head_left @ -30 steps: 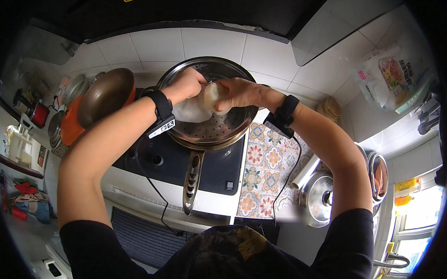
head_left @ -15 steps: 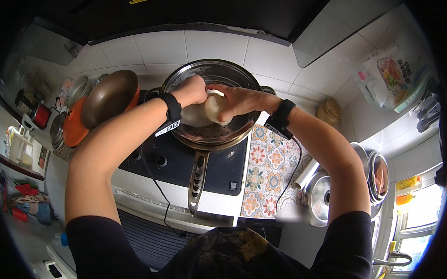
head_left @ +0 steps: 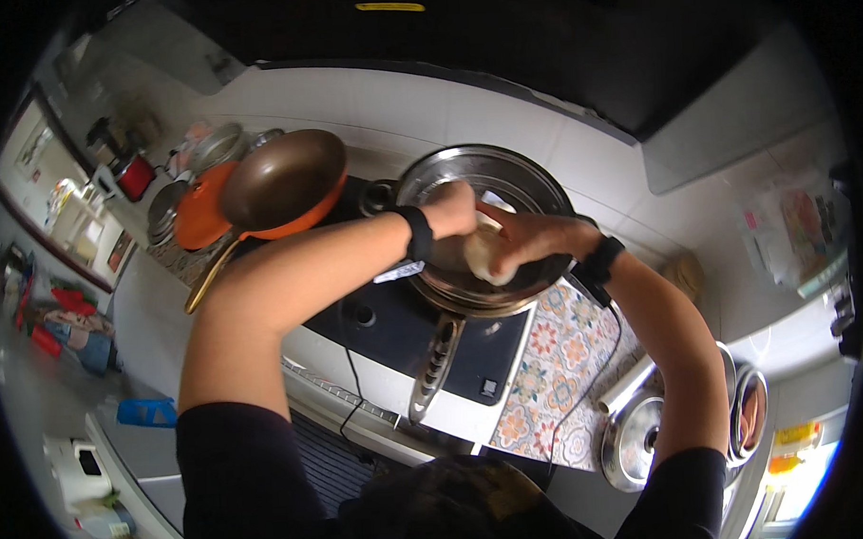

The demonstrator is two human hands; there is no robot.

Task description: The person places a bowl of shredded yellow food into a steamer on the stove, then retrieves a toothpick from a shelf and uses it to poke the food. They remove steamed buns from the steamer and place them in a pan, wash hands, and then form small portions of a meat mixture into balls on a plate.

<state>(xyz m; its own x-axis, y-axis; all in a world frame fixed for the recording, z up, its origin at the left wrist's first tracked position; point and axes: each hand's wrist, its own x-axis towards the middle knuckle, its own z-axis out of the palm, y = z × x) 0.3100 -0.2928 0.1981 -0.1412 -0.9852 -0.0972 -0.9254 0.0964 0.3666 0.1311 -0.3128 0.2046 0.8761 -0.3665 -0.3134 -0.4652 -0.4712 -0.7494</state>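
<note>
A metal steamer pan [head_left: 427, 176] with a perforated inner tray stands on the black stove. Over the tray, my right hand [head_left: 537, 235] grips a pale, round piece that looks like a steamed bun or dough [head_left: 483, 252], thumb on its near side. My left hand [head_left: 451, 209] is curled closed right beside it, knuckles up; whatever its fingers pinch is hidden. The two hands almost meet at the bun's far side. From the pan a long metal handle [head_left: 437, 364] points toward me. Both wrists wear black bands.
An orange wok [head_left: 286, 184] and an orange lid [head_left: 204, 209] stand left of the stove. A patterned mat [head_left: 549, 379] lies to the right, with a metal pot lid [head_left: 635, 443] beyond it. The black range hood [head_left: 499, 39] hangs low above. Cables run from my wrists.
The view has turned, so the stove and pan sit farther right and lower. My hands stay over the pan, and the bun looks tipped more on its edge between them.
</note>
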